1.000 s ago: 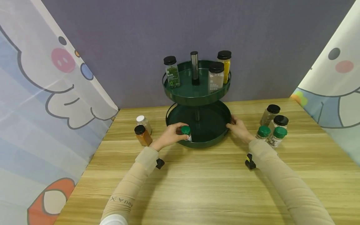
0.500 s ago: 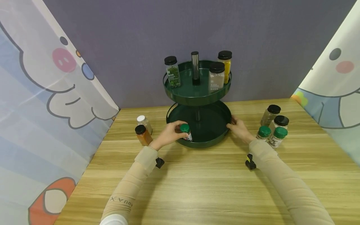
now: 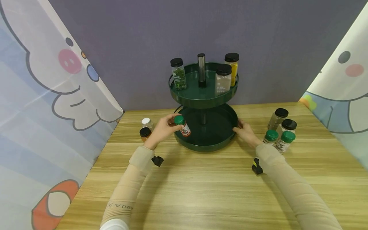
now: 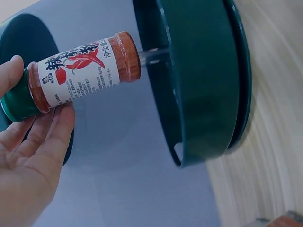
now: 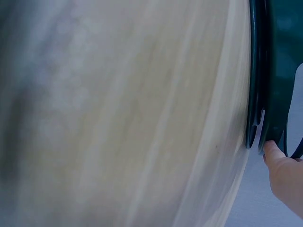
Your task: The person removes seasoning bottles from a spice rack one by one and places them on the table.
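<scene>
One tilted chili jar [image 4: 85,71] aloft

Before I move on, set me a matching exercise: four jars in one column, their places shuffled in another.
Jars
1. chilli powder jar
2. black pepper jar
3. green herb jar
4. white-lidded jar

Places, as the head view shows them
A. upper tray, left of the pole
B. wooden table
C. left hand
D. upper tray, right of the pole

Pairs: 1-C, 2-D, 3-A, 4-B

Green stand [image 4: 206,85] common to wrist close-ups
</scene>
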{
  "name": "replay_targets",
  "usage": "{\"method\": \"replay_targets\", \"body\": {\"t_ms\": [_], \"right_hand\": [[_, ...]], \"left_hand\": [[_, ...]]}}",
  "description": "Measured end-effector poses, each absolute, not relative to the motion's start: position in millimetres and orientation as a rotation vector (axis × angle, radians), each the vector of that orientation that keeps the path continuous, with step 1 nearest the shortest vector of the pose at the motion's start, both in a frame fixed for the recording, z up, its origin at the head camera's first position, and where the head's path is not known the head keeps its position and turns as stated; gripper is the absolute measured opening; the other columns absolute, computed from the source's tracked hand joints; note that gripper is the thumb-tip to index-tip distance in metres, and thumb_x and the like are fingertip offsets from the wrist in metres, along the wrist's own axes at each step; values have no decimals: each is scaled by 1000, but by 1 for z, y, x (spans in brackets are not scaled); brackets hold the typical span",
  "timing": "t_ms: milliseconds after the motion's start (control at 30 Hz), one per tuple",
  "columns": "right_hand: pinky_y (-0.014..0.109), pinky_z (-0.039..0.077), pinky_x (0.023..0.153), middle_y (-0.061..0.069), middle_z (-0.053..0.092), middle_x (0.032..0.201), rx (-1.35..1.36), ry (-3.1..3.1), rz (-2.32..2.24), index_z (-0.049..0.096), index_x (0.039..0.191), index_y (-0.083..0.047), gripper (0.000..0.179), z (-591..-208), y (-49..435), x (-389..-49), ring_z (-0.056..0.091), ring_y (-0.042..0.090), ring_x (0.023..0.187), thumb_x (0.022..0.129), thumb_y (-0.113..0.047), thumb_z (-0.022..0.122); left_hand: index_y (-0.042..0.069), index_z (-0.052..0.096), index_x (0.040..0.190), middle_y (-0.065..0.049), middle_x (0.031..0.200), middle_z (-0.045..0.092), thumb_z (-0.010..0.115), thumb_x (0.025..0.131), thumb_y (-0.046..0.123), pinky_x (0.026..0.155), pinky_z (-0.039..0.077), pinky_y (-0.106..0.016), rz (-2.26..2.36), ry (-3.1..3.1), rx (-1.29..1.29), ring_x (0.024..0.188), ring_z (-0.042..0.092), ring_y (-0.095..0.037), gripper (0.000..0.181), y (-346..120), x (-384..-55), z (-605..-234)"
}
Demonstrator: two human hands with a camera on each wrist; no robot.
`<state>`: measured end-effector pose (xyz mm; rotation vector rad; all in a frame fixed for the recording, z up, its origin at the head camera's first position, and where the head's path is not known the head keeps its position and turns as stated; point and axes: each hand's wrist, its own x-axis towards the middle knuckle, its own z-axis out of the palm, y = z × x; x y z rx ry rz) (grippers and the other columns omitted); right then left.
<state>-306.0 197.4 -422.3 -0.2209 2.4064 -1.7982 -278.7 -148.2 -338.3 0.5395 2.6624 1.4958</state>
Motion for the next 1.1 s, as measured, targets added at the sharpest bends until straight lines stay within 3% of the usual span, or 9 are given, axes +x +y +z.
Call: {"method": "replay_targets", "body": {"t_ms": [267, 600, 867, 1100], "right_hand": [[48, 16, 113, 29, 0, 149, -232, 2413, -1777, -6, 142, 9, 65, -421, 198, -305, 7, 40, 138, 95, -3, 37], [47, 17, 113, 28, 0, 149, -224, 2420, -1776, -6, 142, 9, 65, -422, 198, -306, 8, 40, 138, 95, -4, 37], [48, 18, 113, 30, 1, 149, -219, 2431, -1766, -5, 142, 10, 65, -422, 197, -305, 8, 41, 138, 95, -4, 37], [49, 18, 113, 30, 2, 149, -220, 2445, -1760, -5, 142, 10, 65, -422, 198, -305, 9, 41, 138, 95, -4, 37]], "left_hand": [[20, 49, 131, -6, 117, 59, 69, 83, 29, 87, 52, -38, 1540, 2688, 478, 109, 57, -24, 54, -168, -271, -333], [16, 50, 131, -9, 116, 59, 69, 82, 27, 85, 53, -38, 1464, 2768, 450, 107, 59, -26, 53, -190, -267, -339], [5, 53, 126, -16, 112, 61, 70, 82, 19, 82, 53, -39, 1428, 2822, 446, 99, 61, -29, 49, -210, -259, -353], [7, 52, 127, -15, 109, 61, 70, 82, 22, 75, 54, -34, 1410, 2815, 317, 95, 61, -26, 51, -229, -250, -367]]}}
